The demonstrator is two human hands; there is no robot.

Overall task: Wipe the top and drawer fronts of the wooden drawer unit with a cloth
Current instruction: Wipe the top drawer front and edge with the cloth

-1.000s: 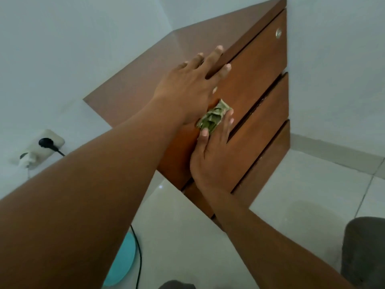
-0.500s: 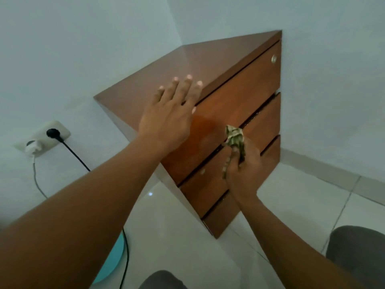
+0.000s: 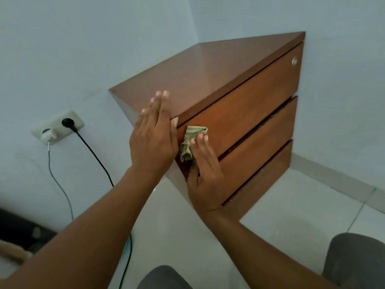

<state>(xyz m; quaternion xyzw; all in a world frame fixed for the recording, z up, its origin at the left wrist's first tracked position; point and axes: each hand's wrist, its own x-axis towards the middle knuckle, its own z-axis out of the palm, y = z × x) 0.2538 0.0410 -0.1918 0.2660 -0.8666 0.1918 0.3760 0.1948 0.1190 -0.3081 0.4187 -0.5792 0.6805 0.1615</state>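
The wooden drawer unit (image 3: 208,71) stands in the room's corner, with three drawer fronts facing right and a small round lock (image 3: 294,61) on the top one. My left hand (image 3: 153,138) lies flat, fingers together, on the near left corner of the top. My right hand (image 3: 205,174) presses a crumpled green cloth (image 3: 190,140) against the left end of the top drawer front (image 3: 250,109). Its palm covers the left end of the middle drawer front (image 3: 258,155).
A wall socket (image 3: 57,127) with a black plug and a white charger sits left of the unit, its cables (image 3: 93,155) hanging down to the tiled floor (image 3: 291,205). My grey-clad knees (image 3: 354,259) show at the bottom edge. A dark object lies at far left.
My right hand has brought the cloth up and left, from the middle drawer front to the left end of the top one. My left hand has slid toward the near left corner.
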